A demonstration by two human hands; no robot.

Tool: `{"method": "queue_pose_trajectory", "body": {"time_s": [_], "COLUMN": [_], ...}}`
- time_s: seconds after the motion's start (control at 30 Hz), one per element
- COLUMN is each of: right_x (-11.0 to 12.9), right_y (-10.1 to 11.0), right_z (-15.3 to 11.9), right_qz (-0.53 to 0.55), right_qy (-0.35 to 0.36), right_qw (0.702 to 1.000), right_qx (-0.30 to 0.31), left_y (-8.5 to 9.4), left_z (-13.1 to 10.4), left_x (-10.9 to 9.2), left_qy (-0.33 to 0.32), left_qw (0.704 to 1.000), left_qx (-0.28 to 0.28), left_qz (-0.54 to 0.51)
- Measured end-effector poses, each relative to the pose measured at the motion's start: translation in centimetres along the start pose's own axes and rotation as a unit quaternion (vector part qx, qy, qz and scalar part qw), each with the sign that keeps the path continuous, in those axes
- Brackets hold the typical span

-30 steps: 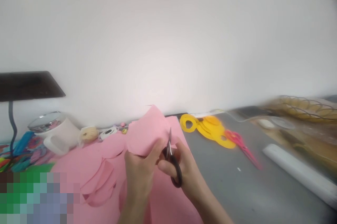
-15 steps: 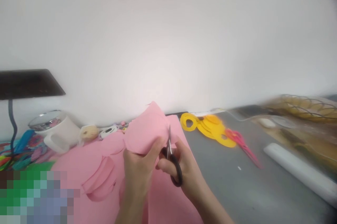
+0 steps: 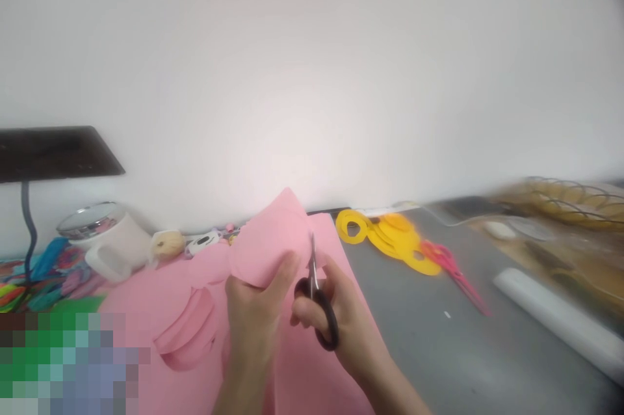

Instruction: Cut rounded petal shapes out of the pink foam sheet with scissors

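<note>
My left hand (image 3: pixel 256 301) grips a piece of pink paper (image 3: pixel 268 233), thumb on its face, and holds it up before the wall. In my right hand (image 3: pixel 336 311) is a pair of scissors (image 3: pixel 326 321) with black handles, fingers through the loops. The blades point upward at the right edge of the paper. Whether they are fully closed is hard to make out. Larger pink sheets (image 3: pixel 322 363) lie under both hands. Curved pink strips (image 3: pixel 188 330) rest on the sheets to the left.
Yellow paper rings (image 3: pixel 397 239) and pink scissors (image 3: pixel 461 278) lie on the grey table (image 3: pixel 419 356). At the right is a white roll (image 3: pixel 550 317). A white mug (image 3: pixel 119 249) stands at the left, near a dark panel (image 3: pixel 58 153) and small colourful items (image 3: pixel 53 272).
The raised paper has tilted slightly, and the scissors have shifted a little along its right edge. Both hands keep their holds. The whole view has moved slightly.
</note>
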State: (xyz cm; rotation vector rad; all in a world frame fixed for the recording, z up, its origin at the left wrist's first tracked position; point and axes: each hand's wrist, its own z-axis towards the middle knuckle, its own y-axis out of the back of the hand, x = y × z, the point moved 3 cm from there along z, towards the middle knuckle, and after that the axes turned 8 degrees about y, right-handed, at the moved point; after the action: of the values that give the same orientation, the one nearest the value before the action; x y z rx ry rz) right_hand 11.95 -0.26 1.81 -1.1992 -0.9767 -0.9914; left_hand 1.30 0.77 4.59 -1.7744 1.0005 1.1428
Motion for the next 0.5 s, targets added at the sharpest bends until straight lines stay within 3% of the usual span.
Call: {"method": "queue_pose_trajectory", "body": {"time_s": [0.1, 0.3, 0.5], "right_x": [0.36, 1.01, 1.04], "right_y": [-0.1, 0.13, 0.2], "right_z": [0.05, 0.45, 0.33], "right_qz": [0.02, 0.054, 0.046], "right_qy": [0.003, -0.002, -0.02], "right_qw": [1.0, 0.998, 0.999], "right_qx": [0.012, 0.027, 0.017], "left_y": [0.2, 0.13, 0.19], "left_z": [0.0, -0.21, -0.31], "left_x": [-0.04, -0.47, -0.57], "left_qy": [-0.008, -0.056, -0.044], "left_qw": [1.0, 0.997, 0.998], "left_qx": [-0.01, 0.038, 0.029], "left_qz": [0.004, 0.03, 0.022]}}
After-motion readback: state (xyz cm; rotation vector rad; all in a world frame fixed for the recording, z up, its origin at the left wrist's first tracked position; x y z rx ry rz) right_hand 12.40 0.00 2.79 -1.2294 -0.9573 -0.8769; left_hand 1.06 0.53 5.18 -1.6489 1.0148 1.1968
